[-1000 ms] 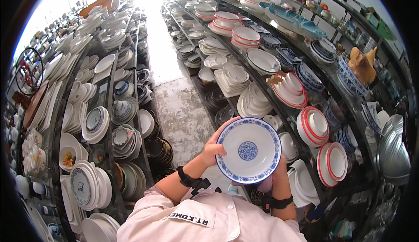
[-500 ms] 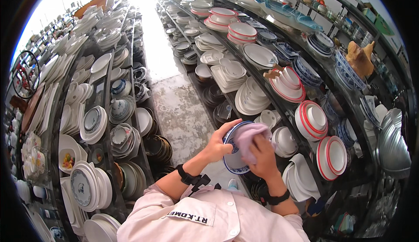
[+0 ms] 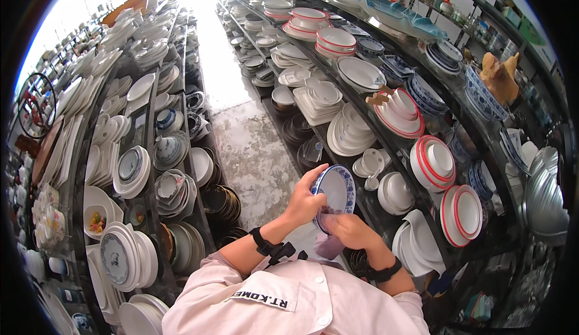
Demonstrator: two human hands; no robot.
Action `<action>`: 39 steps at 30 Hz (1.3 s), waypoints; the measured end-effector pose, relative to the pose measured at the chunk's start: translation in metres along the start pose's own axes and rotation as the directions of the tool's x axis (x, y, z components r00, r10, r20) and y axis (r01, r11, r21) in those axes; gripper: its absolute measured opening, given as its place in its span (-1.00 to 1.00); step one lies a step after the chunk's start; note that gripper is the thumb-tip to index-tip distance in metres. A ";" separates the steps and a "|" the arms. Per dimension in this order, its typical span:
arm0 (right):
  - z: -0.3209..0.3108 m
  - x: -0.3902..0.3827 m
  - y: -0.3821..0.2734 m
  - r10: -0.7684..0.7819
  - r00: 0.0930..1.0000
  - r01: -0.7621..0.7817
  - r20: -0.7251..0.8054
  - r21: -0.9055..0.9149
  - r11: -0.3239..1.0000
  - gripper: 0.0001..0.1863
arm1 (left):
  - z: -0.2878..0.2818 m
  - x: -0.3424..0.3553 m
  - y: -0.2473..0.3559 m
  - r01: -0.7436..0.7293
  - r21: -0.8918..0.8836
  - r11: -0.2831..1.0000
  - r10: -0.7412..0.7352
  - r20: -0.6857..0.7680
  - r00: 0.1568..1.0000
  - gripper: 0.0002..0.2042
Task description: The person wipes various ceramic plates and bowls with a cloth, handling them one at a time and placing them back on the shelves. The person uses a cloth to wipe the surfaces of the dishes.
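Observation:
A blue-and-white bowl (image 3: 339, 185) is tilted in front of me over the aisle, its inside showing. My left hand (image 3: 305, 200) grips it by the left rim, thumb at the inner edge and fingers behind. At the bowl's lower rim my right hand (image 3: 351, 230) is closed on a pinkish-purple cloth (image 3: 327, 245). Part of the cloth hangs below the bowl, and part is hidden by the right hand. Close to the right hand, a stack of white dishes (image 3: 395, 193) stands on the shelf.
Crowded shelves of plates and bowls line both sides of a concrete aisle (image 3: 250, 160). Red-rimmed bowls (image 3: 461, 214) and folded white dishes (image 3: 417, 244) are near on the right. Stacked plates (image 3: 117, 256) stand at left. A blue boat-shaped dish (image 3: 398, 18) sits farther up.
My right hand with the cloth has moved from inside the bowl down to its lower rim. The bowl has turned and shifted slightly right, and more of its inside shows.

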State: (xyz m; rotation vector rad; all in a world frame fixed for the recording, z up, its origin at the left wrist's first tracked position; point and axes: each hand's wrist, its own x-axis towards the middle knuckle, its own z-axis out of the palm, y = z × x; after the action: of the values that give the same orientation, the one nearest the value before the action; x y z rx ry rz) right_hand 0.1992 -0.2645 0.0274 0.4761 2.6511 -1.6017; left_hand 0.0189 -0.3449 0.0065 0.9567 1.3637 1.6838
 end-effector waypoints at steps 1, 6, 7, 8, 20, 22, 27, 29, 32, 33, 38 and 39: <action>0.004 0.002 0.007 0.025 1.000 -0.026 0.004 0.191 0.981 -0.45 | 0.000 0.000 -0.005 -0.039 0.025 0.999 0.040 -0.019 0.999 -0.27; 0.020 0.019 0.038 0.090 0.990 0.033 -0.111 0.789 0.613 -0.37 | 0.008 0.003 -0.007 -0.220 0.161 0.962 0.234 -0.074 0.969 -0.35; 0.021 0.021 0.036 0.137 0.981 0.056 -0.140 0.871 0.488 -0.37 | 0.008 0.002 -0.005 -0.234 0.182 0.955 0.251 -0.073 0.965 -0.37; 0.021 0.025 0.044 0.078 0.983 0.124 -0.166 0.917 0.379 -0.37 | 0.010 0.001 -0.002 -0.250 0.203 0.947 0.269 -0.068 0.961 -0.38; 0.000 0.027 -0.031 -0.069 0.986 0.135 -0.154 0.477 0.869 -0.66 | 0.008 0.004 -0.020 -0.197 -0.115 0.974 0.175 -0.177 0.969 -0.46; 0.000 0.025 -0.041 -0.070 0.986 0.115 -0.150 0.318 0.941 -0.75 | 0.004 0.003 -0.013 -0.215 -0.218 0.952 0.183 -0.158 0.970 -0.46; -0.001 0.024 -0.049 -0.190 0.950 0.236 -0.249 0.167 0.957 -0.81 | 0.006 0.002 0.014 -0.221 -0.310 0.925 0.186 -0.137 0.973 -0.38; -0.001 0.025 -0.051 -0.239 0.930 0.280 -0.278 0.118 0.953 -0.79 | 0.002 0.001 0.018 -0.200 -0.371 0.907 0.178 -0.093 0.980 -0.34; -0.007 0.026 -0.063 -0.284 0.916 0.305 -0.283 0.034 0.952 -0.77 | 0.000 0.001 0.030 -0.192 -0.489 0.851 0.179 -0.075 0.981 -0.31; -0.009 0.026 -0.067 -0.292 0.914 0.306 -0.281 0.005 0.952 -0.77 | 0.002 0.001 0.036 -0.191 -0.531 0.825 0.179 -0.074 0.981 -0.30; -0.016 0.024 -0.067 -0.334 0.926 0.292 -0.174 -0.227 0.929 -0.78 | 0.001 0.000 0.046 -0.155 -0.573 0.804 0.104 -0.121 0.987 -0.25; -0.017 0.023 -0.063 -0.338 0.928 0.289 -0.159 -0.268 0.919 -0.78 | -0.002 0.002 0.043 -0.143 -0.548 0.824 0.093 -0.118 0.989 -0.24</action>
State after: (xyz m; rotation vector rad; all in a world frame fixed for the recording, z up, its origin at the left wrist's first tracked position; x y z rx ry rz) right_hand 0.1631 -0.2708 0.0865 0.2204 3.1620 -1.3228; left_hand 0.0125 -0.3503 0.0485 0.6366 0.7857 2.0758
